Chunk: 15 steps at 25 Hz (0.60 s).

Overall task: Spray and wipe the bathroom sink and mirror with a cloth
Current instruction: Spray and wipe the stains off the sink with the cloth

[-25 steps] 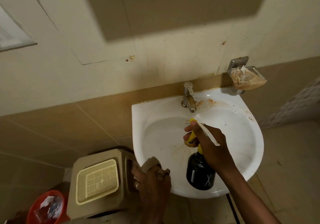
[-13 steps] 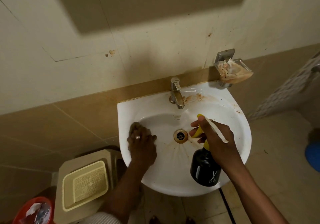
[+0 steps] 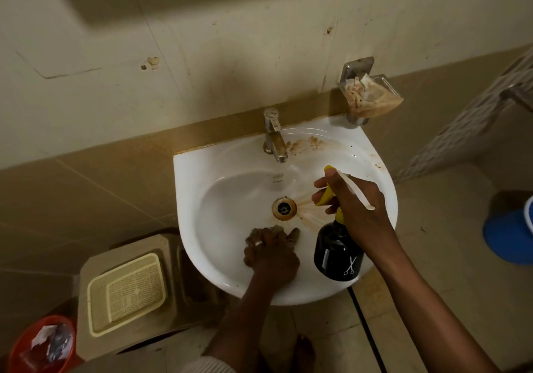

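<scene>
A white wall-hung sink (image 3: 202,176) has brown stains by the tap (image 3: 275,139) and around the drain (image 3: 284,208). My left hand (image 3: 271,254) presses a brown cloth (image 3: 291,235) against the front of the bowl, just below the drain. My right hand (image 3: 357,208) holds a black spray bottle (image 3: 337,254) with a yellow trigger head (image 3: 324,196) over the sink's right side, nozzle pointing left toward the bowl. The mirror is out of view; only its shadow falls on the wall.
A stained soap dish (image 3: 372,95) hangs on the wall at the sink's back right. Under the sink's left stands a beige box with a cream basket (image 3: 127,293) on it. A red bin (image 3: 40,343) sits bottom left, a blue bucket (image 3: 510,237) on the floor at right.
My left hand with the cloth has moved from the sink's front rim to the left of the bowl, then to the front below the drain. The spray bottle has stayed over the right side.
</scene>
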### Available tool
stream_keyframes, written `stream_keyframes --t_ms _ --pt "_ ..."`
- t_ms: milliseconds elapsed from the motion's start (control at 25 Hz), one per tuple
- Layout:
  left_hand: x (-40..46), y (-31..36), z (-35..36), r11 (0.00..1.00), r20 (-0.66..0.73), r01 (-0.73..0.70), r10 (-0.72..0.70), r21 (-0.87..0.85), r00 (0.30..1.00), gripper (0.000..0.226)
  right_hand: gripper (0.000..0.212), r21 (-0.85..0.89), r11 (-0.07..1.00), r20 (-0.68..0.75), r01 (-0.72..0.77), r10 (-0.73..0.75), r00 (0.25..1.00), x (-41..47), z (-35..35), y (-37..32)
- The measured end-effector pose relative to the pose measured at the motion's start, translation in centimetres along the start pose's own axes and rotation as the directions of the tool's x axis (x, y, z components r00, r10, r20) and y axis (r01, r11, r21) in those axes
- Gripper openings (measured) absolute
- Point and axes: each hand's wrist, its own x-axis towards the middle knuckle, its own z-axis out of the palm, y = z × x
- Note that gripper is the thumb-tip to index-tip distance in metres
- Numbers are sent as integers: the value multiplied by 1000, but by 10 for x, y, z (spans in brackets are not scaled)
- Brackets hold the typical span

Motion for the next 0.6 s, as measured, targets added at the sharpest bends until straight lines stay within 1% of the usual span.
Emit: stream_keyframes --t_ms 40,120,240,320,400,440,480,520,560,600 --pt "-2 9 3 999 11 -10 10 -50 1000 62 42 7 1000 -9 2 -2 1000 -1 -4 -1" --pt "-8 24 8 993 91 -9 20 -116 996 57 42 15 1000 -39 8 -7 999 -3 -16 -1" --pt "-14 51 5 980 160 -25 58 -199 985 55 41 25 1000 -94 2 1 996 -5 -33 -2" --pt "-17 72 -3 960 232 -22 90 -281 968 53 42 27 1000 -121 0 4 993 -4 -44 -6" --pt "-19 88 -10 937 305 -53 165 -344 938 60 43 23 1000 -130 0 3 992 -2 -50 -11" --pt "-21 92 -16 906 329 -54 207 -419 921 65 42 19 1000 -132 0 2 991 -2 -52 -13" --pt "-21 90 -21 849 323 -59 263 -525 909 61 42 17 1000 -139 1 1 990 0 -52 -16" --pt "-24 85 -29 756 315 -42 322 -653 893 48 42 18 1000 -148 3 0 989 0 -52 -18" --pt "-29 76 -40 638 305 13 350 -770 886 32 42 23 1000 -155 12 -9 988 2 -52 -21" --pt "-32 62 -50 499 290 85 351 -863 890 23 42 35 999 -161 24 -18 987 4 -51 -25"
